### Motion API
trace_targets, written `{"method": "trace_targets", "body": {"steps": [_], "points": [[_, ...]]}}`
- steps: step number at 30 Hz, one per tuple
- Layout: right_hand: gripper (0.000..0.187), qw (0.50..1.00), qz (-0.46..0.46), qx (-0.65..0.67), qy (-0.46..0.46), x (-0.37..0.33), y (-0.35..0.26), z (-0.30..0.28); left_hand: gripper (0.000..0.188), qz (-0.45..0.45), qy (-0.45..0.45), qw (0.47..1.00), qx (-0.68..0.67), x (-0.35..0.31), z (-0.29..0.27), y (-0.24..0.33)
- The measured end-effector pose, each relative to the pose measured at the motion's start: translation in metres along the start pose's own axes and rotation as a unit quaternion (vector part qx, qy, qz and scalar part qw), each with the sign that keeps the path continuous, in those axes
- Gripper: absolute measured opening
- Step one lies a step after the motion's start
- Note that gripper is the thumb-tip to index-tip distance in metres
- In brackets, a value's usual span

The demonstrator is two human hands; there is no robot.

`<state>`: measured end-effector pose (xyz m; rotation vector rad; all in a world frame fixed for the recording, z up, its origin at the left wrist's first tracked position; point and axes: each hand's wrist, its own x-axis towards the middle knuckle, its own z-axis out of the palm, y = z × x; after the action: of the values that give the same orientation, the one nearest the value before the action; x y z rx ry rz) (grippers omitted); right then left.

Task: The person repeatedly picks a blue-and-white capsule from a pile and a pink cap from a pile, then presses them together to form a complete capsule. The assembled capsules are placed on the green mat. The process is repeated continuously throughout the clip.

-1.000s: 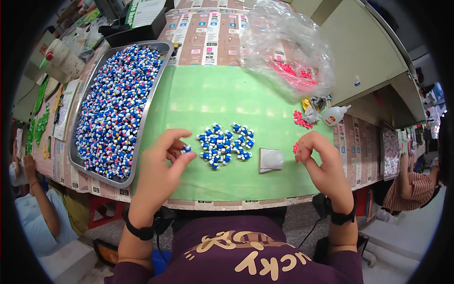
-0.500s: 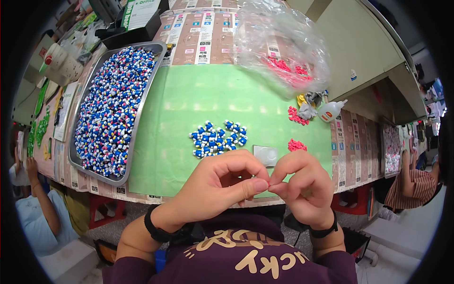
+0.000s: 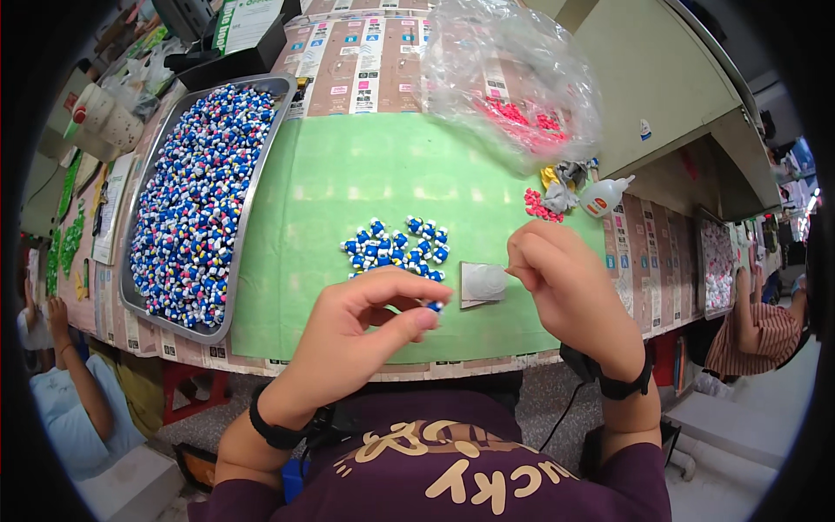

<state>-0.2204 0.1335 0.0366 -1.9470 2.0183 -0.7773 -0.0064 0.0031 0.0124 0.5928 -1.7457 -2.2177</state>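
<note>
My left hand (image 3: 361, 326) is closed in a pinch on a small blue-and-white figurine (image 3: 434, 306), whose end shows past the thumb and fingertip. A loose group of similar blue-and-white figurines (image 3: 383, 248) lies on the green mat (image 3: 348, 174), just beyond that hand. To the right, my right hand (image 3: 570, 283) has its fingers pressed together beside a small whitish square plate (image 3: 483, 284); what its fingertips hold, if anything, is too small to make out. Farther back sits a little heap of pinkish-red pieces (image 3: 541, 205).
A metal tray (image 3: 239, 274) full of small blue-and-white figurines stands at the left. Back right lie a clear plastic bag (image 3: 513, 87) with red pieces, a small white squeeze bottle (image 3: 606, 196) and crumpled grey-and-yellow wrapping (image 3: 561, 184). A beige cabinet (image 3: 670, 87) borders the table.
My hands have parted. The left moved left with the figurine now showing; the right moved up and right past the square plate, covering the spot of the nearer red heap.
</note>
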Motion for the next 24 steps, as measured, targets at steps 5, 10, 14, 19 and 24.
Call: {"method": "trace_targets", "body": {"steps": [5, 10, 14, 19, 24], "points": [[0.018, 0.997, -0.012, -0.063, -0.046, 0.008, -0.004, 0.007, 0.028, 0.032, 0.057, 0.998, 0.009, -0.009, -0.018, -0.006], [0.021, 0.995, 0.000, -0.085, -0.045, 0.011, -0.007, 0.010, 0.025, 0.024, 0.063, 0.995, -0.076, -0.010, -0.020, -0.009], [0.022, 0.999, 0.026, -0.034, -0.033, 0.010, -0.010, 0.006, 0.023, 0.028, 0.064, 0.993, -0.096, -0.007, -0.015, -0.009], [0.023, 0.962, 0.073, 0.251, 0.079, 0.006, -0.036, 0.002, 0.023, 0.074, 0.076, 0.988, -0.114, 0.001, 0.001, -0.006], [0.027, 0.965, 0.019, 0.248, 0.086, 0.001, -0.054, 0.006, 0.025, 0.134, 0.062, 0.985, -0.091, 0.005, 0.013, -0.001]]}}
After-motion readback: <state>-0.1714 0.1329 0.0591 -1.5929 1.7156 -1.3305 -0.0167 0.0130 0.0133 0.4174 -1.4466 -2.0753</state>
